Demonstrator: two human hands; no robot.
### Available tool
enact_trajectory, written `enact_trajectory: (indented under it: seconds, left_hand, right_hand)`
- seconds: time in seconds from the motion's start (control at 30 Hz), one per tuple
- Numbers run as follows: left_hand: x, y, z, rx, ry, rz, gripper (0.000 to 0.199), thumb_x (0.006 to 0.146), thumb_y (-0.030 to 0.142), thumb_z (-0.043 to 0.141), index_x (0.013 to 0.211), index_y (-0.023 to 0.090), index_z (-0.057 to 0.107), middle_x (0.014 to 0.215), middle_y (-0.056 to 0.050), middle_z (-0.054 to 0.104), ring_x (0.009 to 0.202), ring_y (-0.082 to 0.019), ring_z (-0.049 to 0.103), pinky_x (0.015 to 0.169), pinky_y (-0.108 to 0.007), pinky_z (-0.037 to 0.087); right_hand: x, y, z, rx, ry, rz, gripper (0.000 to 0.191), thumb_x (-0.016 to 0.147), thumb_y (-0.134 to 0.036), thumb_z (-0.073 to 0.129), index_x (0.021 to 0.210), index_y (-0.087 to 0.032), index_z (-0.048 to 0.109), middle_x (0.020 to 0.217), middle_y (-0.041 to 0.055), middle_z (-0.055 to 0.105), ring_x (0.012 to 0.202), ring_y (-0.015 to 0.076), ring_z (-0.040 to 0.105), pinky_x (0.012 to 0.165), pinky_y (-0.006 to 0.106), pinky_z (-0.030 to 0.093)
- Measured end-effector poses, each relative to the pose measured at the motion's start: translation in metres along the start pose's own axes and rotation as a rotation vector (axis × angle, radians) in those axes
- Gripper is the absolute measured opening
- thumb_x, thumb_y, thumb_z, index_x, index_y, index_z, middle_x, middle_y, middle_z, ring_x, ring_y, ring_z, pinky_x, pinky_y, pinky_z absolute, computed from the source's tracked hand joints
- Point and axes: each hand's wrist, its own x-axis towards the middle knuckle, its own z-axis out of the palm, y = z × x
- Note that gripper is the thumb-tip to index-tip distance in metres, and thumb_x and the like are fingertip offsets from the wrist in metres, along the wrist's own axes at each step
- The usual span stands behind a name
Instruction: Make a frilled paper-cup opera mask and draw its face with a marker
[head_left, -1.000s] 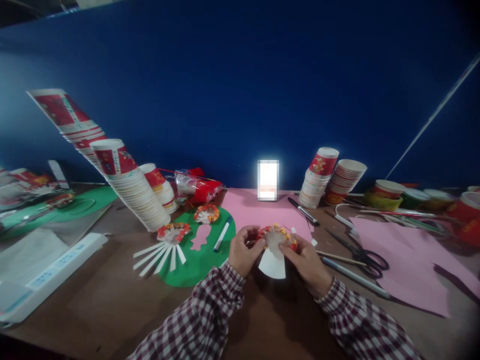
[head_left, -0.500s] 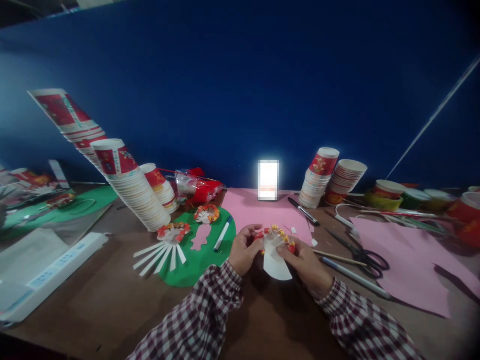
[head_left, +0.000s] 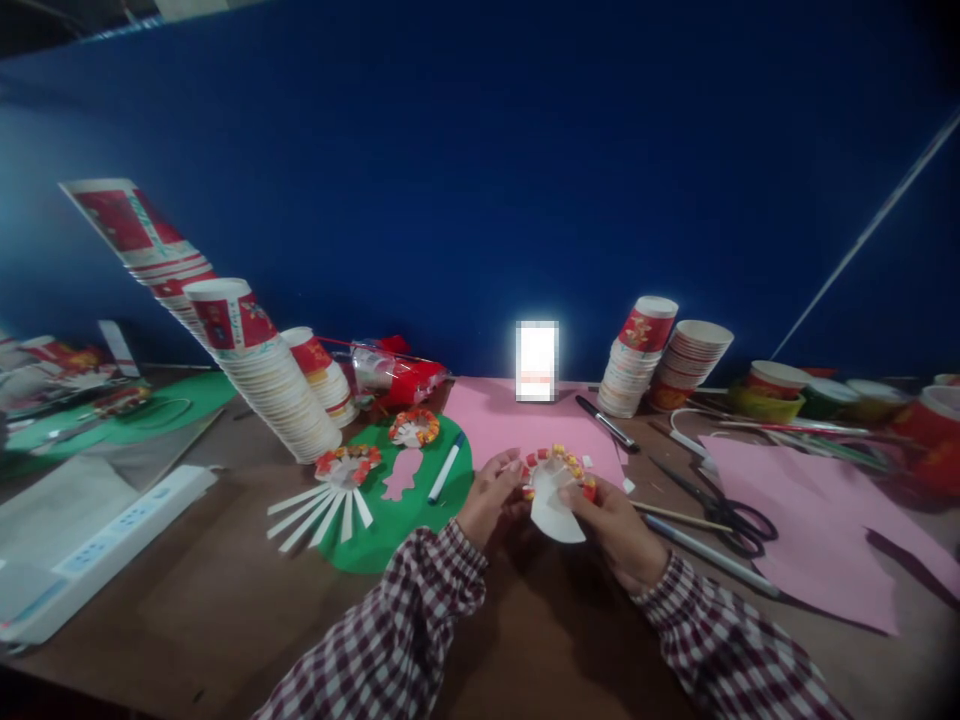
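Observation:
Held between both hands is a cut paper cup [head_left: 556,517] with a curled, woven-looking red and yellow rim and a white flap hanging toward me. The fingers of my left hand [head_left: 489,500] are closed on its left edge. On the other side, my right hand [head_left: 619,525] pinches it where the flap meets the rim, thumb on top. Left of my hands, a similar cut cup with spread white strips [head_left: 346,475] lies partly on green paper [head_left: 360,555]. A smaller curled ring [head_left: 414,428] and a pink fish-shaped cutout [head_left: 403,473] lie there too.
Tall leaning stacks of paper cups [head_left: 262,380] stand at left, shorter stacks [head_left: 634,360] at right. Black scissors [head_left: 739,520], a capped pen [head_left: 705,555] and pink paper [head_left: 817,540] lie to the right. A power strip [head_left: 112,545] sits at left; a bright pixelated screen [head_left: 537,362] stands behind.
The cut cup has tilted and risen slightly, with its flap turned a little to the right. My left fingers have loosened and shifted along its left edge.

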Motion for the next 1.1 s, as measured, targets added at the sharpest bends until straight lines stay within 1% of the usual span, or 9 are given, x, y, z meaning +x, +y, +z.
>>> enact_trajectory:
  seconds: [0.13, 0.23, 0.3, 0.37, 0.43, 0.5, 0.63, 0.93, 1.1]
  left_hand:
    - [-0.007, 0.004, 0.008, 0.137, -0.141, -0.01, 0.046, 0.068, 0.048, 0.061, 0.095, 0.01, 0.062, 0.09, -0.012, 0.065, 0.078, -0.02, 0.061, 0.072, -0.031, 0.046]
    - [-0.009, 0.002, 0.009, 0.225, -0.165, -0.053, 0.044, 0.068, 0.047, 0.061, 0.087, 0.007, 0.065, 0.079, -0.012, 0.066, 0.068, -0.018, 0.061, 0.067, -0.029, 0.045]
    - [-0.008, -0.003, 0.006, 0.254, -0.152, -0.072, 0.042, 0.063, 0.043, 0.067, 0.086, 0.009, 0.065, 0.079, -0.01, 0.066, 0.067, -0.017, 0.06, 0.066, -0.028, 0.044]
    - [-0.005, -0.009, 0.002, 0.275, -0.107, -0.035, 0.038, 0.057, 0.037, 0.073, 0.084, 0.011, 0.065, 0.081, -0.008, 0.066, 0.07, -0.016, 0.059, 0.068, -0.027, 0.044]
    - [-0.003, -0.013, 0.0, 0.294, -0.046, 0.006, 0.034, 0.052, 0.034, 0.076, 0.077, 0.012, 0.065, 0.076, -0.006, 0.065, 0.069, -0.015, 0.058, 0.068, -0.027, 0.044]
    - [-0.003, -0.013, 0.002, 0.31, 0.008, 0.009, 0.032, 0.05, 0.033, 0.077, 0.07, 0.011, 0.064, 0.069, -0.005, 0.064, 0.065, -0.014, 0.056, 0.067, -0.027, 0.043]
    - [-0.007, -0.007, 0.009, 0.289, 0.094, -0.012, 0.035, 0.046, 0.032, 0.078, 0.069, 0.011, 0.064, 0.066, -0.004, 0.063, 0.063, -0.014, 0.056, 0.065, -0.028, 0.043]
    - [-0.006, -0.011, 0.009, 0.228, 0.147, -0.007, 0.03, 0.047, 0.031, 0.077, 0.065, 0.011, 0.064, 0.058, -0.002, 0.061, 0.052, -0.011, 0.051, 0.056, -0.026, 0.04]
    - [-0.005, -0.013, 0.007, 0.232, 0.132, -0.001, 0.029, 0.046, 0.029, 0.078, 0.064, 0.011, 0.063, 0.058, -0.001, 0.061, 0.051, -0.009, 0.05, 0.055, -0.024, 0.039]
  right_hand:
    - [0.004, 0.006, -0.006, -0.183, 0.084, -0.143, 0.026, 0.067, -0.041, 0.065, 0.078, -0.018, 0.057, 0.066, 0.0019, 0.061, 0.059, 0.0165, 0.054, 0.056, 0.029, 0.046]
    - [0.004, 0.006, -0.008, -0.272, 0.112, -0.196, 0.026, 0.069, -0.041, 0.063, 0.08, -0.018, 0.058, 0.067, 0.0019, 0.06, 0.06, 0.017, 0.053, 0.055, 0.028, 0.045]
    - [0.003, 0.005, -0.007, -0.298, 0.106, -0.199, 0.025, 0.069, -0.04, 0.063, 0.079, -0.019, 0.057, 0.067, 0.0011, 0.06, 0.061, 0.017, 0.053, 0.056, 0.028, 0.045]
    - [0.002, 0.006, -0.006, -0.306, 0.079, -0.206, 0.022, 0.069, -0.038, 0.063, 0.078, -0.019, 0.056, 0.069, 0.0005, 0.061, 0.064, 0.0169, 0.054, 0.059, 0.028, 0.045]
    - [0.001, 0.006, -0.004, -0.322, 0.058, -0.23, 0.019, 0.07, -0.036, 0.063, 0.077, -0.019, 0.056, 0.07, 0.0004, 0.061, 0.066, 0.0166, 0.054, 0.062, 0.028, 0.044]
    - [0.001, 0.006, -0.002, -0.343, 0.064, -0.249, 0.018, 0.07, -0.035, 0.062, 0.075, -0.019, 0.056, 0.069, 0.0002, 0.06, 0.066, 0.0161, 0.053, 0.062, 0.027, 0.044]
    - [0.0, 0.005, -0.001, -0.353, 0.101, -0.251, 0.02, 0.07, -0.037, 0.062, 0.074, -0.018, 0.058, 0.067, 0.0, 0.06, 0.063, 0.0154, 0.052, 0.059, 0.027, 0.043]
    - [0.0, 0.003, 0.001, -0.38, 0.12, -0.256, 0.018, 0.07, -0.036, 0.062, 0.076, -0.019, 0.061, 0.068, 0.0012, 0.061, 0.067, 0.0181, 0.054, 0.063, 0.03, 0.043]
    - [0.0, -0.001, 0.002, -0.31, 0.095, -0.244, 0.023, 0.071, -0.035, 0.061, 0.087, -0.019, 0.064, 0.082, 0.0038, 0.065, 0.078, 0.0205, 0.057, 0.073, 0.034, 0.045]
